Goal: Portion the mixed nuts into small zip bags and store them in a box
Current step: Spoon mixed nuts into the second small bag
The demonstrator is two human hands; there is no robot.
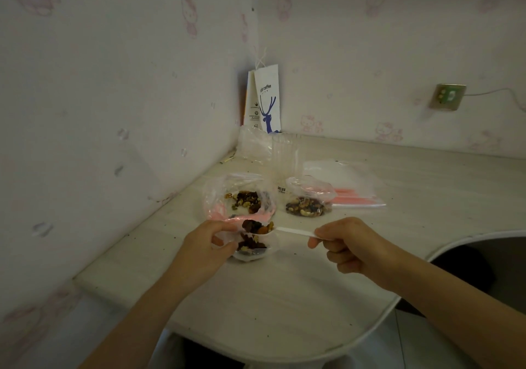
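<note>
At nine o'clock, matte pale wallpaper [85,112], printed with faded pink cartoon cats. Under it, pale wood-grain laminate desk [284,297], flecked with dark crumbs, near edge curved and rimmed in white.

Low at seven o'clock of the desk's middle, bare left grip [209,243], thumb and fingers curled, pinching open the mouth of a small clear soft-plastic zip bag [250,253]. Bag slack and wrinkled, its bottom lumpy with dark brown nuts, close to the desk surface.

Just behind, at twelve o'clock from that grip, large crinkled clear plastic bag [213,198] with a pink zip strip, mouth gaping, holding a loose heap of mixed nuts [246,199]: glossy dark pieces among pale curved ones.

Right at the small bag's mouth, rounded bowl of a thin white plastic spoon [293,231], heaped with nuts, handle straight and flat, pointing to three o'clock.

At one o'clock from the spoon bowl, filled small zip bag [308,205], plump, lying on the desk. Beside it toward three o'clock, flat stack of empty clear zip bags [353,195] with pink strips.

Further back at twelve o'clock, clear ribbed plastic container [284,155], upright; in the corner behind, white paper carrier bag [266,104] with a blue deer print.

At three o'clock of the spoon, bare right grip [344,245], fingers curled under, thumb and forefinger pinching the handle's end.

High at two o'clock, square metal-look wall socket [448,96].
</note>
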